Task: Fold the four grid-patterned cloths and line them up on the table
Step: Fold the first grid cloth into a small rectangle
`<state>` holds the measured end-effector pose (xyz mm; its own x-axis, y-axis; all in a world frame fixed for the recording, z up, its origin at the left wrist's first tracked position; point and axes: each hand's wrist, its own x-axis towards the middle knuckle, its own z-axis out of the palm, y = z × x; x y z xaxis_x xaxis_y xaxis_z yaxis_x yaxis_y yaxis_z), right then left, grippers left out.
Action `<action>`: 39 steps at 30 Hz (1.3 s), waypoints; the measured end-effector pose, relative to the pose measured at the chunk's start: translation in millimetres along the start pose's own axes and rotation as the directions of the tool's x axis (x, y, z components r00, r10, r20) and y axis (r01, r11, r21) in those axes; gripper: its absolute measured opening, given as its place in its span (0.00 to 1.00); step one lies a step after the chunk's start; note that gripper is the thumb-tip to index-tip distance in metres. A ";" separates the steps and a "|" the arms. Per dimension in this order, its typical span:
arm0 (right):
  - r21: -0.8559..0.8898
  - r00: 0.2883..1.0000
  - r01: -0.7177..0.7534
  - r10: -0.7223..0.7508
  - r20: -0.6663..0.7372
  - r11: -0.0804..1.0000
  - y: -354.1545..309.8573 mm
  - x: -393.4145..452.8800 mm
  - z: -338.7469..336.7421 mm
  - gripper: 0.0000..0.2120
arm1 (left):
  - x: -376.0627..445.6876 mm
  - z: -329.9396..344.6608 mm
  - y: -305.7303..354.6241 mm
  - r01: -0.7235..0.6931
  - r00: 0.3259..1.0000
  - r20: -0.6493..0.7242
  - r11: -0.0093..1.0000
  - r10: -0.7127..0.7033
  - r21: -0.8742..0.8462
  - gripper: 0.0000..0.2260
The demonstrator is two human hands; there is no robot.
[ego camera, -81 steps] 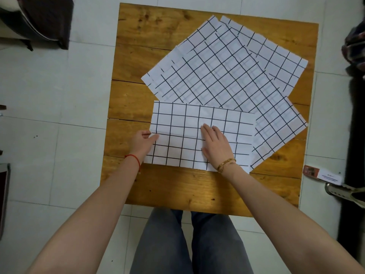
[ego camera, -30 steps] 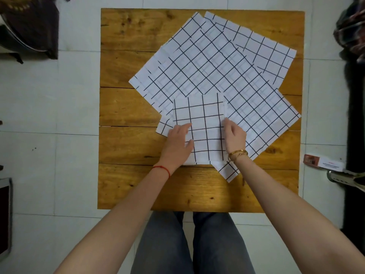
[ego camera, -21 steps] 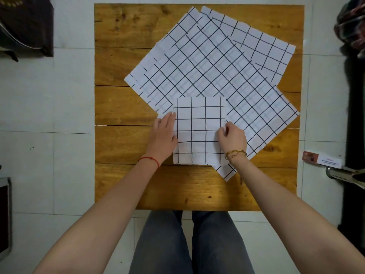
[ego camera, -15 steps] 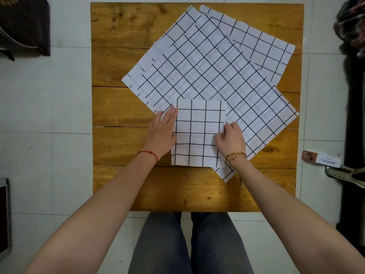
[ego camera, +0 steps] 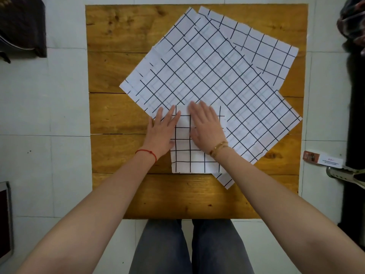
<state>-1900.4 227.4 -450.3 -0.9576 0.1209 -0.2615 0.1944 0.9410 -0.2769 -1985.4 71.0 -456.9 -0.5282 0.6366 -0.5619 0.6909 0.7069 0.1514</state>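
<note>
1. Seen from overhead, a person's left hand [ego camera: 164,131] and right hand [ego camera: 205,127] both lie flat, fingers straight, on a folded cloth [ego camera: 189,155] near the middle of a wooden table [ego camera: 118,76]; neither hand grips anything.
2. Folded into a small square, the grid-patterned cloth sits toward the table's near half, its right part overlapping the lower corner of a large unfolded cloth [ego camera: 207,76].
3. That large cloth lies spread at a slant across the table's centre and right side, with one corner [ego camera: 225,180] poking out below the folded square.
4. A further grid cloth [ego camera: 266,50] lies flat beneath it toward the far right corner; another layer's edge [ego camera: 138,80] shows along the large cloth's left side, though how many cloths lie stacked there cannot be told.
5. The left palm covers the folded square's left edge and the right palm its upper middle, hiding much of its top half.
6. A red string [ego camera: 147,152] circles the left wrist and a gold bracelet [ego camera: 218,147] the right.
7. Grey trousers [ego camera: 189,248] show below the table's near edge.
8. On the pale tiled floor [ego camera: 39,95] to the right sit a small card box [ego camera: 322,160] and a sandal [ego camera: 347,175]; dark fabric [ego camera: 23,26] hangs at the upper left.
</note>
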 end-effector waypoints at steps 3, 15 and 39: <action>-0.090 0.978 0.104 -0.085 0.189 0.990 -13.7 13.3 10.7 0.32 | 1.8 2.6 -0.1 0.013 1.000 0.000 1.000 -0.013 -0.002 0.47; -0.105 0.970 -0.180 0.194 0.145 0.978 24.8 -15.5 19.7 0.29 | 3.3 1.5 -2.9 0.001 1.000 0.006 1.000 -0.001 -0.030 0.47; -0.055 0.952 -0.018 0.034 0.305 0.998 -3.8 -3.8 9.1 0.27 | -68.2 55.8 9.8 -0.058 0.992 -0.112 0.996 0.050 -0.065 0.28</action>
<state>-1895.6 220.4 -456.7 -0.8398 0.0505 -0.5406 0.1997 0.9546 -0.2209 -1915.1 17.3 -462.4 -0.5451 0.7017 -0.4588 0.6867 0.6876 0.2359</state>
